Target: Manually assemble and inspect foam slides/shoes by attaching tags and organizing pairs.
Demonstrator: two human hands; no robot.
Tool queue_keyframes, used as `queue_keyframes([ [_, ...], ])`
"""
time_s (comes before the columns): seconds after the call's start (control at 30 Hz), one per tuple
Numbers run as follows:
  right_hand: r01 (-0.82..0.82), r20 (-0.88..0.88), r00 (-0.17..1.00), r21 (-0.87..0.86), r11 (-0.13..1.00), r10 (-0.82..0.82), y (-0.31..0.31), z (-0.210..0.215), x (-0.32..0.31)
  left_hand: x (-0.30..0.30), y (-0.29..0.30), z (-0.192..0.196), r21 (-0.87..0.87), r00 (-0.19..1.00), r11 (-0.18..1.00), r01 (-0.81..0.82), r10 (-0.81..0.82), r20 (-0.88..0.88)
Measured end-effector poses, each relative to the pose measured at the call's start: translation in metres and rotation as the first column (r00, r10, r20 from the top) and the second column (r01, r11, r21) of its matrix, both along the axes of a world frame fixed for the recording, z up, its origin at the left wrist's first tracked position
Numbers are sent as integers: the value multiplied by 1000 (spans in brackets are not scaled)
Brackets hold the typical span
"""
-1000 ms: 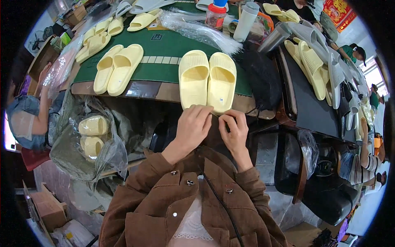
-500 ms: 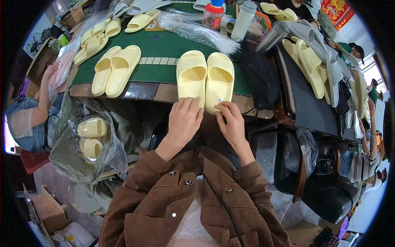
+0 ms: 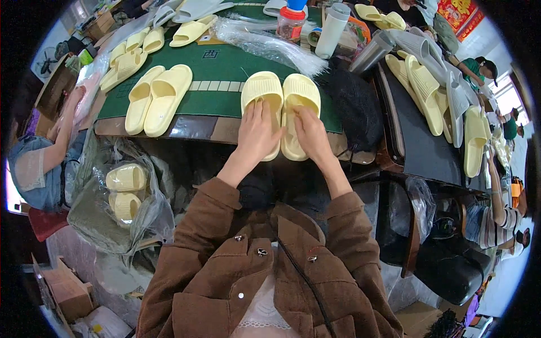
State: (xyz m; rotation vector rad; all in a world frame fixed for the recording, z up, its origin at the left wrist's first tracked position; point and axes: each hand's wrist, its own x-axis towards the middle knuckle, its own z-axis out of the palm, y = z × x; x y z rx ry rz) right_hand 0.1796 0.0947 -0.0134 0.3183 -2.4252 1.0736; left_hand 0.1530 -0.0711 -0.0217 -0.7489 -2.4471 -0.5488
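Both my hands are at a pair of pale-yellow slide sandals, which stands toes outward, side by side, at the near edge of the green-covered tabletop (image 3: pixel 220 105), at twelve o'clock from my chest. My left hand (image 3: pixel 257 132) lies open in the left slide (image 3: pixel 262 82), fingers straight and pointing toward twelve beneath the ribbed strap. My right hand (image 3: pixel 313 134) reaches into the right slide (image 3: pixel 301 85) with bent fingers; their tips are hidden, so I cannot tell whether it grips.

Counting from this pair, another yellow pair (image 3: pixel 168 93) sits near nine o'clock, and bagged yellow slides (image 3: pixel 126 178) lie below the edge at eight. A bundle of clear plastic (image 3: pixel 270 46) spreads at twelve, a red-lidded jar (image 3: pixel 290 27) beyond it. A white bottle (image 3: pixel 332 31) stands at one, a steel tumbler (image 3: pixel 372 52) leans at two, and a black cloth bundle (image 3: pixel 356 107) rests at three.
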Motion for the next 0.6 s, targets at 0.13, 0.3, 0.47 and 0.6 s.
queue_keyframes([
  [0.13, 35, 21, 999, -83, 996, -33, 2, -9, -20, -18, 18, 1, 44, 997, 999, -4, 1, 75],
  [0.3, 40, 155, 988, -164, 986, -15, 5, -8, -21, -31, 34, 4, 34, 976, 998, -44, 36, 216],
  [0.47, 38, 194, 981, -139, 990, -11, 4, -6, -20, -44, 43, -1, 43, 962, 995, -85, 71, 265],
  [0.6, 95, 110, 990, -19, 995, -92, 0, -7, -17, -50, 46, -5, 87, 953, 990, -108, 78, 294],
])
